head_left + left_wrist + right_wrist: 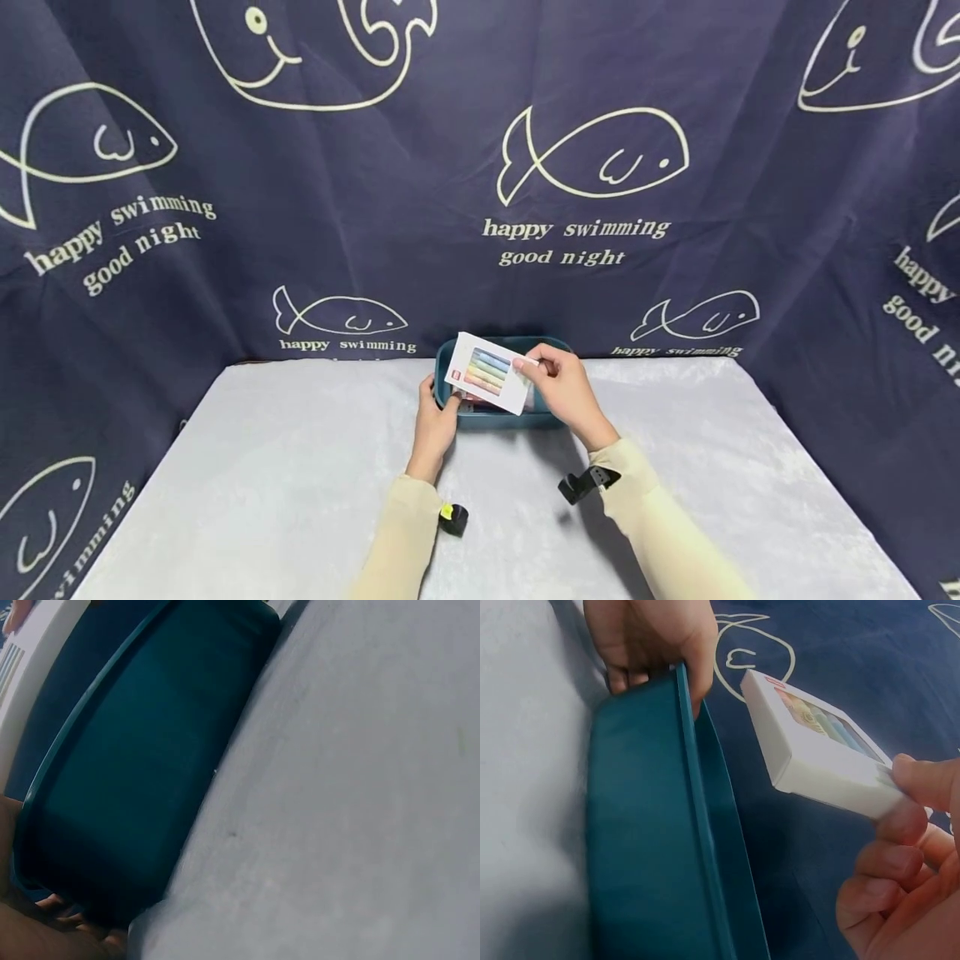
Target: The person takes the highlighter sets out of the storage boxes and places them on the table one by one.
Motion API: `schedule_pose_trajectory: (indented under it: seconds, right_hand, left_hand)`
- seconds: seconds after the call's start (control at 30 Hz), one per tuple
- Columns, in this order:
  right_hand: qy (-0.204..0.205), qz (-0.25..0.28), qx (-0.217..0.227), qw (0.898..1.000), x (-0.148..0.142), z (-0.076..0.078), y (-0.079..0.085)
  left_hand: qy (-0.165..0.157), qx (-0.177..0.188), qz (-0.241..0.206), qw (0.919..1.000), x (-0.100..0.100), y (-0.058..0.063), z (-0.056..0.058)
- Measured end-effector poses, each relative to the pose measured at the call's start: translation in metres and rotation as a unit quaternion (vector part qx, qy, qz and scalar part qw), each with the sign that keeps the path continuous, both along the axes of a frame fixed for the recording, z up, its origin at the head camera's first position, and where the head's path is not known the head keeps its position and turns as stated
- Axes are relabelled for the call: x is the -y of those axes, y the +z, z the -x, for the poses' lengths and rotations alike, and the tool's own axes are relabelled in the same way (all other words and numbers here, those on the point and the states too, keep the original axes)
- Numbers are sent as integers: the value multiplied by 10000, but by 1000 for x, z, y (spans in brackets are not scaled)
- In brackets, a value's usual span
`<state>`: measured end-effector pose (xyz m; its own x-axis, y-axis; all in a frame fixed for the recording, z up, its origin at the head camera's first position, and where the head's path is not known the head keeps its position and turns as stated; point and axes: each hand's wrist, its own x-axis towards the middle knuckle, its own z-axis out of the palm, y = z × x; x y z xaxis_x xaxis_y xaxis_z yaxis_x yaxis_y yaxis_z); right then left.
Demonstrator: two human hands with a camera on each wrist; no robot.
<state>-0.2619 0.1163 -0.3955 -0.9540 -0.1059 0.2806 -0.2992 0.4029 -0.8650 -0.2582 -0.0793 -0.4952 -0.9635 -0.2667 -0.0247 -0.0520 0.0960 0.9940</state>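
A dark teal plastic bin (517,422) stands on the table close to the back curtain. At its left end my left hand (433,429) grips the wall, thumb over the rim and fingers outside, as the right wrist view shows. My right hand (567,393) pinches one end of a white box (817,769) between thumb and fingers. Through the box's window several pastel-coloured sticks, perhaps pens, show in a row. The box is held tilted above the bin's opening. Below it, partly hidden, some small items lie inside the bin; their kind cannot be told.
A pale grey cloth covers the table (300,500). Dark blue curtains (450,208) with fish drawings and lettering hang behind and at both sides. A black camera strap (588,483) sits at the right wrist, another black wrist camera (453,518) at the left.
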Motion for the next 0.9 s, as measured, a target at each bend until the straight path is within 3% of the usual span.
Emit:
schedule_pose_trajectory:
  seconds: [0.2, 0.3, 0.57, 0.67, 0.9]
  right_hand:
    - [-132, 143, 160, 9997, 2, -30, 18]
    - [-257, 354, 202, 9988, 3, -36, 15]
    - [-522, 735, 314, 9954, 1, -56, -7]
    - [-558, 968, 249, 9934, 4, -60, -10]
    - [-714, 1286, 146, 9890, 0, -62, -42]
  left_hand:
    - [58, -29, -88, 9999, -5, 0, 0]
    - [65, -126, -27, 9999, -6, 1, 2]
    - [180, -12, 159, 9997, -7, -8, -8]
    - [207, -31, 272, 9994, -2, -5, -7]
    - [70, -37, 261, 9996, 1, 1, 1]
